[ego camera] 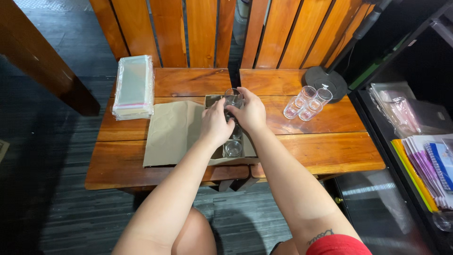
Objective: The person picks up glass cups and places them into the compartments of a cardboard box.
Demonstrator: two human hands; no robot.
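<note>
Both hands meet over an open cardboard box (179, 134) in the middle of the wooden table (330, 151). The left hand (216, 123) and the right hand (251, 112) are curled around a clear glass (233, 98), fingers closed on its sides. The glass stands upright, its long axis vertical and its open mouth facing up, at 12 o'clock of the hands, above the box's far end. Another glass (232, 148) sits in the box at 6 o'clock. Three glasses (306, 103) lie on the table at 3 o'clock, and a stack of clear plastic bags (134, 87) lies at 9 o'clock
</note>
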